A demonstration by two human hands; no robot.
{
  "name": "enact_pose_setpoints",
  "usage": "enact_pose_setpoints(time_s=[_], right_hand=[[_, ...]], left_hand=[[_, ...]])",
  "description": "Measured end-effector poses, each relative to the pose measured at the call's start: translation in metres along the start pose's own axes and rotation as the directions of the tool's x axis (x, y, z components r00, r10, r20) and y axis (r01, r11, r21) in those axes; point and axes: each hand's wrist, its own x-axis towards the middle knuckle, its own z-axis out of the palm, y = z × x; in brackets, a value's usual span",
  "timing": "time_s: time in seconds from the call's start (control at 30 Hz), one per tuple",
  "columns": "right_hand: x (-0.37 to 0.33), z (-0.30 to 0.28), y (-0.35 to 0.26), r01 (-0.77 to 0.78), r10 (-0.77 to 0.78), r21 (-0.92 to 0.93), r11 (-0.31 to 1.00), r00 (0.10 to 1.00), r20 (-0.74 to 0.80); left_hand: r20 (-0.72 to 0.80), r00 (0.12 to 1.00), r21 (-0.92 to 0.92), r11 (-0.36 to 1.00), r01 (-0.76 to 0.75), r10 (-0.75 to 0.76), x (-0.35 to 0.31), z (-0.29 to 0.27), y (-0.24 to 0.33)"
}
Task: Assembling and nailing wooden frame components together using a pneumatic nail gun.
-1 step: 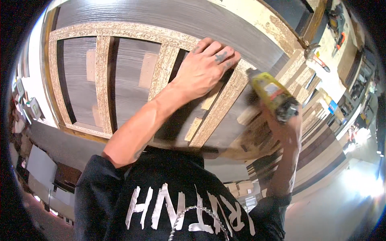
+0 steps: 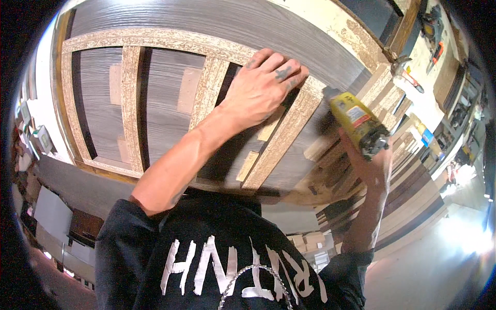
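A ladder-like frame of raw chipboard strips lies over a grey wood-grain panel. My left hand is closed over the frame's far rail, knuckles up, beside a crosspiece. To the right, a yellow and black nail gun is in the grip of my right hand. The nail gun's body covers most of those fingers. Its dark nose is close to the rail's right part, and whether they touch I cannot tell. Small chipboard blocks sit beside the crosspiece.
Long board strips are stacked to the right. Beyond them, a surface holds an orange-handled tool and a bottle with a blue label. Cardboard boxes stand low behind my right arm.
The nail gun and my right hand have shifted slightly to the right, and the nail gun looks less blurred. My left hand stays on the rail.
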Motion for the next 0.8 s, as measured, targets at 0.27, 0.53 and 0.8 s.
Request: enact_pose_setpoints(time_s=[0.27, 0.53, 0.8], right_hand=[[0.008, -0.012, -0.003, 0.028, -0.03, 0.041, 0.999, 0.998, 0.054], [0.005, 0.003, 0.013, -0.138, 0.125, 0.12, 0.983, 0.986, 0.11], [0.004, -0.003, -0.006, -0.056, 0.046, 0.066, 0.996, 0.989, 0.138]], left_hand=[[0.0, 1.0, -0.04, 0.999, 0.026, -0.026, 0.001, 0.0, 0.001], [-0.033, 0.999, -0.019, 1.0, 0.007, -0.007, 0.002, 0.002, 0.0], [-0.031, 0.999, -0.052, 0.999, 0.014, -0.015, 0.001, 0.0, 0.002]])
